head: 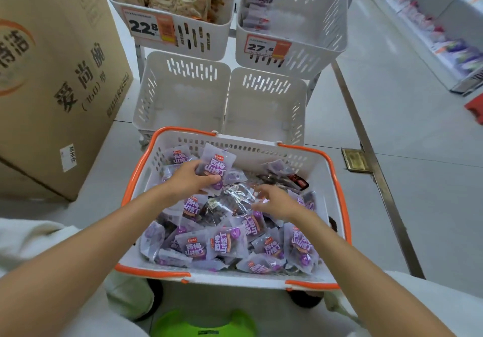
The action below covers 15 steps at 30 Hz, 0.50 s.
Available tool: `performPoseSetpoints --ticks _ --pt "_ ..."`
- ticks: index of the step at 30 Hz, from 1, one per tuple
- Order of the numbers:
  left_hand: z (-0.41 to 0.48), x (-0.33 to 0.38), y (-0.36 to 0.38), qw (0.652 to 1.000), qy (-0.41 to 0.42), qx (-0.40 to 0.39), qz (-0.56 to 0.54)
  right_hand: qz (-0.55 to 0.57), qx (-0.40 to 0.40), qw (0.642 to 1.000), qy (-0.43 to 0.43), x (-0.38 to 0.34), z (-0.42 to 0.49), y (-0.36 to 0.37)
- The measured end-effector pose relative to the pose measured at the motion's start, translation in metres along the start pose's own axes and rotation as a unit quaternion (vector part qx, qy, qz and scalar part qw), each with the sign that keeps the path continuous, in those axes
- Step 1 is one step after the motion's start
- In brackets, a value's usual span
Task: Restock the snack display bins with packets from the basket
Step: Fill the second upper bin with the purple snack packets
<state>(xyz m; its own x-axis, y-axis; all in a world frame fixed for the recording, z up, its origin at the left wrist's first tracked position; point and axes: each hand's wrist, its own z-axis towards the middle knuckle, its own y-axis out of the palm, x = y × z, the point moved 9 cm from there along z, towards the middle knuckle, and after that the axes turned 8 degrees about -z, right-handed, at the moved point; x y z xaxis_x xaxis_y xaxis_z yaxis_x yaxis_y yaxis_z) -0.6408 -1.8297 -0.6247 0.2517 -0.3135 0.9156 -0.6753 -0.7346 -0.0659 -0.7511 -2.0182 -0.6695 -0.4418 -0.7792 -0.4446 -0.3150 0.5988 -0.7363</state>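
Open-topped lower bins [188, 93] ahead (cardboard box [60, 75] left)

We are in a shop aisle, price tags [143, 26] on white bins [222, 45], stocked shelves [441, 41] to our right, a carton [52, 88] on the floor [418, 153].

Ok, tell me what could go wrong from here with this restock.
1. The basket mixes purple packets with clear-wrapped dark packets. The right hand reaches toward the clear ones, so two sorts may get binned together.
2. The left hand grips a held purple packet. Similar-looking stock sits in the upper right bin, so it could fall short into the empty lower right bin.
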Motion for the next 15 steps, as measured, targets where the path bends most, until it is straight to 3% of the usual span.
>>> performPoseSetpoints --ticks 3,8,11,13,15 --pt "0.001 -0.008 0.003 0.998 -0.038 -0.003 -0.049 -0.056 -0.026 0.998 -0.005 0.015 -0.001 0.038" --pt "0.003 -0.012 0.006 0.993 -0.063 0.01 -0.1 -0.068 -0.041 0.996 -0.041 0.004 -0.006 0.018" --pt "0.003 -0.009 0.004 0.99 -0.062 0.015 -0.126 0.077 0.053 0.995 -0.035 0.003 -0.009 -0.028" --pt "0.003 -0.006 0.007 0.99 -0.056 0.0 -0.132 0.2 0.136 0.97 -0.028 -0.001 -0.013 -0.063" --pt "0.001 -0.001 0.019 0.987 -0.053 -0.027 -0.147 0.299 0.155 0.941 -0.04 -0.017 -0.015 -0.078"
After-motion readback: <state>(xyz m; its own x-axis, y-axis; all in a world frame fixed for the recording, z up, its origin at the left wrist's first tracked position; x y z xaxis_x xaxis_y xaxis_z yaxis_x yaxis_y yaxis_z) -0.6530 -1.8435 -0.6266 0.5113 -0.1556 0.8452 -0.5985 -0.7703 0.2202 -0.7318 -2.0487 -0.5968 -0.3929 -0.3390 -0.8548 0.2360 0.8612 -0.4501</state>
